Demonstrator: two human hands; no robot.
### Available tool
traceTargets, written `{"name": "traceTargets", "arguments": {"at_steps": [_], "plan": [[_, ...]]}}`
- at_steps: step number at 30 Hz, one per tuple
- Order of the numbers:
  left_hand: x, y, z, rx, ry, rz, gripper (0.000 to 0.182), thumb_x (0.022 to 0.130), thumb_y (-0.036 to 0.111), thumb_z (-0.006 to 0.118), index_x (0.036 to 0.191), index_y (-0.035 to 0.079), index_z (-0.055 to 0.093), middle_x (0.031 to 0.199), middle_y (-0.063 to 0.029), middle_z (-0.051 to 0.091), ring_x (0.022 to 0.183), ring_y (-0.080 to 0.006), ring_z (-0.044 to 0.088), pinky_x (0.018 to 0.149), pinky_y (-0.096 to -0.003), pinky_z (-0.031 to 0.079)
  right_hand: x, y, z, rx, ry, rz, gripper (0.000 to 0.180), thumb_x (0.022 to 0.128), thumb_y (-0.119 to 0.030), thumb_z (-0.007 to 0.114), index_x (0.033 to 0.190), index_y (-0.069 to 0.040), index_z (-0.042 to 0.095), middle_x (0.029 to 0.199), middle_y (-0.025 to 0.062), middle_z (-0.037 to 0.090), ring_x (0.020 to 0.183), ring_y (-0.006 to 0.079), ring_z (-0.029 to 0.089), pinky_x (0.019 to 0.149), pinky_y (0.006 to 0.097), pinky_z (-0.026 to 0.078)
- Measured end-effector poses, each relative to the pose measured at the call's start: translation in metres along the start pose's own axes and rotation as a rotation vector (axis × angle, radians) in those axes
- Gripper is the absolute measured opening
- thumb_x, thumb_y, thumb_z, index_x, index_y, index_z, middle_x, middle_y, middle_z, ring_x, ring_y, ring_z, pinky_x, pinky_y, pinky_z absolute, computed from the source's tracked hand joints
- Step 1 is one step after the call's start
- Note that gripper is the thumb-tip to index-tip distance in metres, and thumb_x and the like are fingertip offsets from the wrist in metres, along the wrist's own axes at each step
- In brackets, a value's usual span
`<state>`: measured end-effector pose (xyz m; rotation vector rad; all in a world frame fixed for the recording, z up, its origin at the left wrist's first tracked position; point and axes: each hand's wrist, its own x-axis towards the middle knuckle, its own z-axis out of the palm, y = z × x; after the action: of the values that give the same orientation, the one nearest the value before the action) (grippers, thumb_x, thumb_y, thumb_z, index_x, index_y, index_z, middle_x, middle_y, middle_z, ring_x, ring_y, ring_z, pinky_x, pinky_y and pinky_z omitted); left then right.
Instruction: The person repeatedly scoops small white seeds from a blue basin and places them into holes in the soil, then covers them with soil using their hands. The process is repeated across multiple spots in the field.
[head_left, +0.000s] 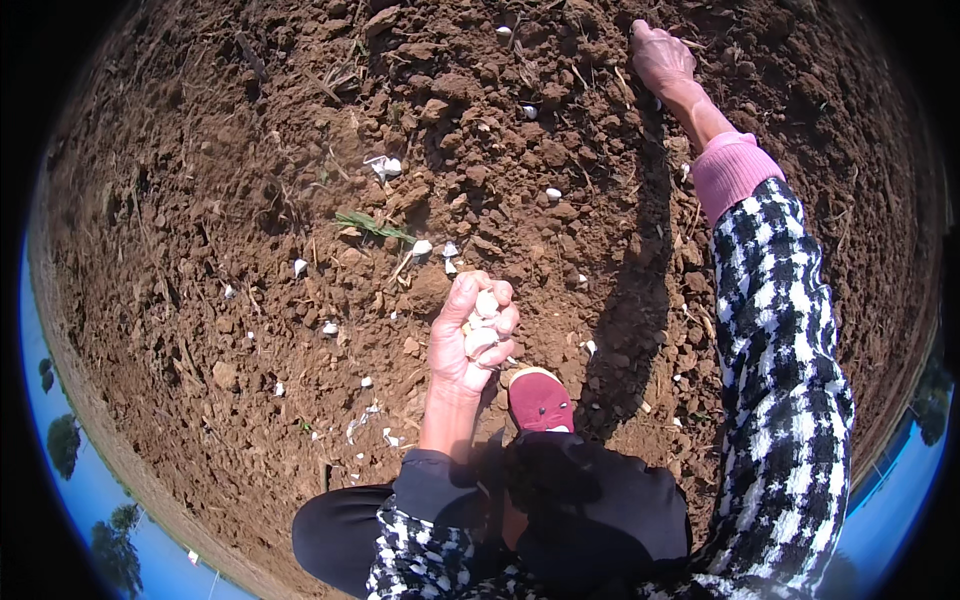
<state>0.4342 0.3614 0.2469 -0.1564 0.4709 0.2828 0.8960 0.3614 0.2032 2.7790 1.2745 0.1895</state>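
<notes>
Several pale garlic cloves (481, 342) lie in the curled fingers of my left hand (459, 352), palm turned up, close above the soil in front of my foot. My right hand (663, 60) reaches far forward to the upper right, its fingertips down at the brown clods. Whether those fingers pinch anything is hidden. A clove (658, 104) shows beside the right wrist. Single cloves sit spaced out on the ground, among them one white clove (553, 193) and another clove (530, 112) farther forward.
Loose, cloddy soil (465, 150) with dry straw spreads all around. A green leaf scrap (373, 225), a papery garlic piece (384, 166) and bits of garlic skin (361, 424) lie to the left. My red shoe (540, 401) stands just right of my left hand.
</notes>
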Motion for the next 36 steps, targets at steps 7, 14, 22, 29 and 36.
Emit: {"name": "traceTargets", "arguments": {"at_steps": [7, 14, 22, 29, 36], "plan": [[0.005, 0.007, 0.001, -0.039, 0.008, -0.003, 0.017, 0.098, 0.026, 0.055, 0.100, 0.008, 0.056, 0.093, -0.0115, 0.057, 0.069, -0.0191, 0.058, 0.034, -0.0224, 0.042, 0.038, 0.009, 0.004, 0.096, -0.097, 0.015, 0.027, 0.080, -0.016, 0.058, 0.105, -0.009, 0.068, 0.105, 0.0201, 0.067, 0.100, 0.0393, 0.064, 0.085, 0.0461, 0.052], [0.000, 0.020, 0.008, -0.065, -0.078, 0.041, 0.024, 0.102, 0.028, 0.047, 0.102, 0.004, 0.054, 0.095, -0.0134, 0.053, 0.073, -0.0207, 0.056, 0.036, -0.0241, 0.045, 0.053, 0.011, 0.024, 0.170, -0.058, 0.222, 0.034, 0.080, -0.019, 0.061, 0.112, -0.011, 0.068, 0.114, 0.0203, 0.066, 0.106, 0.0376, 0.063, 0.092, 0.0428, 0.050], [-0.026, 0.017, 0.010, -0.036, -0.083, 0.075, 0.022, 0.101, 0.027, 0.048, 0.103, 0.006, 0.054, 0.094, -0.0123, 0.051, 0.075, -0.0190, 0.054, 0.036, -0.0228, 0.043, -0.043, -0.025, -0.028, 0.424, 0.474, -0.001, 0.020, 0.084, -0.008, 0.063, 0.104, -0.004, 0.062, 0.098, 0.0131, 0.064, 0.088, 0.0276, 0.064, 0.080, 0.0359, 0.051], [-0.036, -0.004, 0.016, -0.038, -0.075, 0.054, 0.022, 0.100, 0.028, 0.052, 0.101, 0.007, 0.057, 0.094, -0.0122, 0.056, 0.070, -0.0190, 0.057, 0.035, -0.0224, 0.043, -0.162, -0.094, -0.021, 0.307, 0.194, -0.405, 0.055, 0.088, -0.029, 0.065, 0.138, -0.014, 0.046, 0.141, 0.0100, 0.044, 0.129, 0.0285, 0.044, 0.110, 0.0449, 0.031], [-0.067, -0.013, 0.030, -0.039, -0.141, 0.096, 0.024, 0.100, 0.029, 0.050, 0.101, 0.006, 0.057, 0.093, -0.0123, 0.054, 0.071, -0.0192, 0.054, 0.034, -0.0219, 0.041, -0.174, -0.020, -0.037, -0.005, -0.029, 0.022, 0.068, 0.091, -0.062, 0.047, 0.144, -0.020, 0.042, 0.154, 0.0088, 0.029, 0.143, 0.0304, 0.022, 0.112, 0.0618, 0.011]]}}
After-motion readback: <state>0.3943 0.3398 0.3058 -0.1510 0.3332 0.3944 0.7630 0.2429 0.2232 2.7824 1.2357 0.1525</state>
